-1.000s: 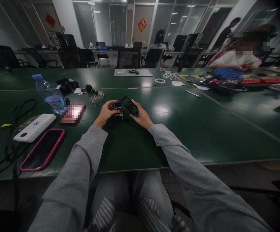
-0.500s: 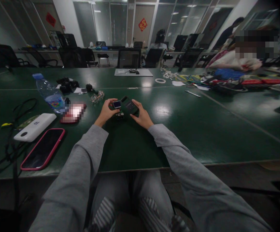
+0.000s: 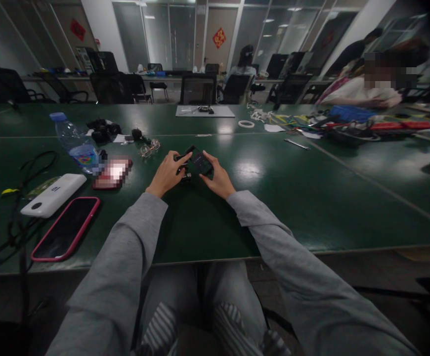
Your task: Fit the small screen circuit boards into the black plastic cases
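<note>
My left hand is closed in a pinch around a small dark module with a little screen, held just above the green table. My right hand grips a flat black device, tilted up toward the left hand so the two parts touch or nearly touch. A small metallic part lies on the table between my hands. Both grey sleeves reach in from the bottom.
To my left lie a pink-cased phone, a white power bank, a water bottle, black cables and glasses. A person sits at the far right behind colourful clutter. Chairs line the far side.
My left hand has rolled over the small screen module and brought it against the black device; the right hand has lowered slightly toward it.
</note>
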Available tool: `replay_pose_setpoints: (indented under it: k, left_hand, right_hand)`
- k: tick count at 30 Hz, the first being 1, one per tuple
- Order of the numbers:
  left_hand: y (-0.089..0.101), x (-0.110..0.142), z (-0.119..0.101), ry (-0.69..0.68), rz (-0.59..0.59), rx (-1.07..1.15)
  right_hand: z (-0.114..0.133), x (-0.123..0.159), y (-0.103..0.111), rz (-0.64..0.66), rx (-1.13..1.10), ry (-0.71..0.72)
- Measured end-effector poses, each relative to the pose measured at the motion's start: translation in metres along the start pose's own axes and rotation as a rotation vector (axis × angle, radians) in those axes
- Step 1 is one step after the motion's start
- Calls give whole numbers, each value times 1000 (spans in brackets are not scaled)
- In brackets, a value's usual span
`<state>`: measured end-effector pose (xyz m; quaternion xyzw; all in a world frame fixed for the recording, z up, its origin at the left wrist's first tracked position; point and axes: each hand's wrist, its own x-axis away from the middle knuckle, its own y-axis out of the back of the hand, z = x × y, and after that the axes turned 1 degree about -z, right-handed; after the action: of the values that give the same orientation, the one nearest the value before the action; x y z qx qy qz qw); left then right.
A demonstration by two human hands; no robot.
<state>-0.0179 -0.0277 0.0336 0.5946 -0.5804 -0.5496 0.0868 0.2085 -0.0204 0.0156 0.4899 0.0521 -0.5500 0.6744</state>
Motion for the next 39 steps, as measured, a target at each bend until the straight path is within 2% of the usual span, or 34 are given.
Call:
replay_pose_setpoints:
  k: [9, 13, 16, 22, 29, 33, 36, 39]
  left_hand:
    - [12, 1, -19, -23, 100, -261]
    - [14, 2, -24, 19, 90, -287]
    - [12, 2, -19, 79, 47, -229]
    - [2, 4, 5, 210, -10, -95]
    - [-9, 5, 18, 283, -46, 22]
    - [-12, 2, 26, 334, -51, 160]
    - [-13, -3, 31, 411, -80, 333]
    - [-11, -5, 34, 477, -61, 506]
  right_hand:
    - [-3, 0, 0, -4, 42, 78]
    - [-3, 0, -1, -7, 32, 51]
    - [-2, 1, -1, -20, 44, 7]
    - [-8, 2, -3, -40, 55, -91]
    - [-18, 4, -8, 30, 19, -222]
    - [-23, 5, -12, 42, 50, -217]
    - [-27, 5, -15, -4, 110, -174]
    - [-27, 4, -14, -74, 216, -174]
